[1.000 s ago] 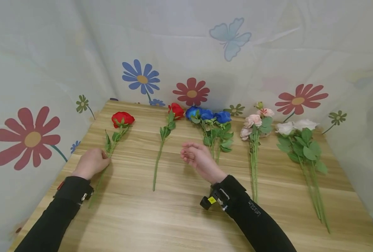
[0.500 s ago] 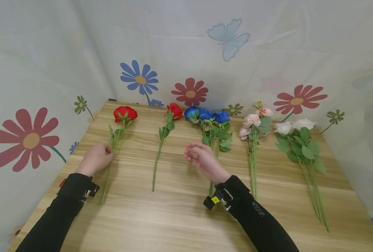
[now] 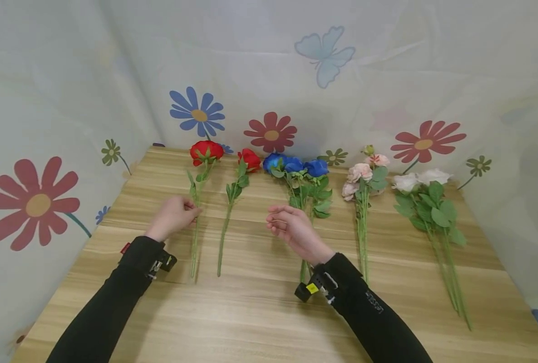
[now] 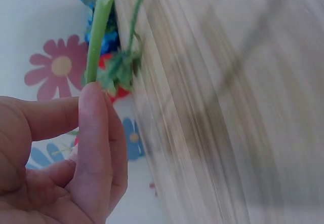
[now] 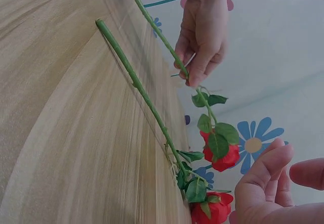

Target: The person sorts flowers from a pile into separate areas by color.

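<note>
My left hand (image 3: 173, 217) pinches the stem of a red rose (image 3: 206, 151) between thumb and fingers. In the right wrist view that rose (image 5: 223, 150) is held a little above the wooden table. A second red rose (image 3: 249, 160) lies just right of it on the table, its stem toward me. My right hand (image 3: 298, 232) hovers over the stems of the blue roses (image 3: 292, 164), fingers loosely bent and holding nothing. The left wrist view shows the pinched green stem (image 4: 100, 29) rising from the fingertips.
Pink roses (image 3: 360, 172) and white roses (image 3: 433, 176) lie farther right on the wooden table (image 3: 250, 322), stems toward me. Behind the table hangs a pale curtain (image 3: 232, 55) printed with flowers and a butterfly.
My left hand has moved right with the red rose, bringing it close beside the other red rose. Its stem now points more nearly straight toward me. The right hand has barely moved.
</note>
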### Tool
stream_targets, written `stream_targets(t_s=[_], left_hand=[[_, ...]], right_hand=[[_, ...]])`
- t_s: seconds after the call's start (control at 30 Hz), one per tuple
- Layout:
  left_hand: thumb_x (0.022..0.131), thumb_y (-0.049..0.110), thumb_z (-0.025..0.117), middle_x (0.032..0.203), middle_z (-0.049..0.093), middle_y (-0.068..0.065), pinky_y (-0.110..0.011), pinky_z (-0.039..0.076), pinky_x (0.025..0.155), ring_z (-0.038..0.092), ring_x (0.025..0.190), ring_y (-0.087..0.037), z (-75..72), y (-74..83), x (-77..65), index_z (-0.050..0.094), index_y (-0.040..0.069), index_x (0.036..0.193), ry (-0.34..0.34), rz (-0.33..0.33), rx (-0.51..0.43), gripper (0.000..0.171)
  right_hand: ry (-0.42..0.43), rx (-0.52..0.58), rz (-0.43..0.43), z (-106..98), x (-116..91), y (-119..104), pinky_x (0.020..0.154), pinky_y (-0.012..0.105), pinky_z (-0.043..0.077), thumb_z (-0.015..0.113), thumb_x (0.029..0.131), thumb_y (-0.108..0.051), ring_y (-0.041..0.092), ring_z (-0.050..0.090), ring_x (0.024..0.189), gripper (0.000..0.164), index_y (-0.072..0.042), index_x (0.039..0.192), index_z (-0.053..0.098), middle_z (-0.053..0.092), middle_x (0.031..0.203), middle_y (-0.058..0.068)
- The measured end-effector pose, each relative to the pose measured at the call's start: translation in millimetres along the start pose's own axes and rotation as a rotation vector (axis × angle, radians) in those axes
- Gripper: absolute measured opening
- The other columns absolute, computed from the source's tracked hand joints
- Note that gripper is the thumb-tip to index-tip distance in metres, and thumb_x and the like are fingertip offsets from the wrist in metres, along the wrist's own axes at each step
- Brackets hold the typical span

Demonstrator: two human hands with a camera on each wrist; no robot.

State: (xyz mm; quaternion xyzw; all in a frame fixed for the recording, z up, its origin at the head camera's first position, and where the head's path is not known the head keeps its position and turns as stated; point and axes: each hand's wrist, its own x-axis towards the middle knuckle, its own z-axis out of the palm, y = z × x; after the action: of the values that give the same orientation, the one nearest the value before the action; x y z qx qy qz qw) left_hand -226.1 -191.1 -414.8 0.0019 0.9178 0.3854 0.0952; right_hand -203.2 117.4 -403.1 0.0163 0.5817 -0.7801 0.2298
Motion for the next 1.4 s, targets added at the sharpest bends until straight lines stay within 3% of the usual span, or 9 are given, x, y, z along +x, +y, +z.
stream_targets(t_s=[0.1, 0.27, 0.47, 0.7, 1.0, 1.4], left_hand=[[0.1, 0.02, 0.061, 0.086, 0.069, -0.011, -0.022, 0.053, 0.063, 0.072, 0.072, -0.015, 10.6, 7.7, 6.9, 0.064, -0.004, 0.1, -0.015, -0.018, -0.046, 0.024], [0.098, 0.018, 0.063, 0.086, 0.068, -0.011, -0.022, 0.055, 0.062, 0.072, 0.067, -0.013, 30.2, 15.6, 16.4, 0.065, -0.005, 0.099, -0.017, 0.007, -0.067, 0.023], [0.096, 0.018, 0.064, 0.069, 0.07, -0.006, -0.021, 0.046, 0.058, 0.067, 0.059, -0.011, 50.9, 19.6, 24.6, 0.069, 0.0, 0.088, -0.01, 0.038, 0.023, 0.02], [0.094, 0.022, 0.066, 0.058, 0.069, -0.002, -0.024, 0.041, 0.055, 0.062, 0.055, -0.013, 62.3, 22.5, 28.3, 0.069, 0.005, 0.075, -0.037, 0.005, 0.108, 0.026], [0.087, 0.018, 0.065, 0.055, 0.066, -0.003, -0.023, 0.04, 0.048, 0.061, 0.05, -0.013, 63.4, 19.6, 29.3, 0.058, 0.012, 0.055, -0.014, -0.018, 0.131, 0.033], [0.088, 0.018, 0.062, 0.051, 0.061, 0.0, -0.023, 0.033, 0.045, 0.049, 0.045, -0.01, 40.3, -0.8, 26.4, 0.053, 0.014, 0.052, 0.011, -0.006, 0.166, 0.038]], right_hand=[[0.001, 0.0, -0.003, -2, 0, 1, 0.072, 0.018, 0.051, 0.045, 0.103, -0.004, 0.008, 0.063, 0.079, 0.016, -0.006, 0.116, 0.053, 0.063, 0.09, -0.001], [0.005, -0.007, -0.006, -5, -1, 1, 0.072, 0.018, 0.051, 0.045, 0.104, -0.005, 0.008, 0.063, 0.079, 0.016, -0.006, 0.117, 0.053, 0.063, 0.09, -0.001], [0.002, -0.021, -0.007, -8, -2, 1, 0.072, 0.018, 0.051, 0.045, 0.104, -0.006, 0.008, 0.063, 0.079, 0.016, -0.007, 0.117, 0.053, 0.063, 0.09, -0.002], [-0.015, -0.026, -0.005, -11, -2, 1, 0.074, 0.019, 0.051, 0.045, 0.104, -0.005, 0.008, 0.063, 0.08, 0.017, -0.006, 0.118, 0.054, 0.064, 0.09, -0.002], [-0.015, -0.029, -0.023, -21, -3, -1, 0.074, 0.018, 0.052, 0.045, 0.104, -0.006, 0.008, 0.063, 0.081, 0.015, -0.007, 0.116, 0.056, 0.063, 0.091, -0.002], [0.016, -0.052, -0.005, -40, -8, -4, 0.077, 0.019, 0.052, 0.045, 0.105, -0.007, 0.007, 0.063, 0.083, 0.022, -0.005, 0.124, 0.054, 0.064, 0.092, -0.003]])
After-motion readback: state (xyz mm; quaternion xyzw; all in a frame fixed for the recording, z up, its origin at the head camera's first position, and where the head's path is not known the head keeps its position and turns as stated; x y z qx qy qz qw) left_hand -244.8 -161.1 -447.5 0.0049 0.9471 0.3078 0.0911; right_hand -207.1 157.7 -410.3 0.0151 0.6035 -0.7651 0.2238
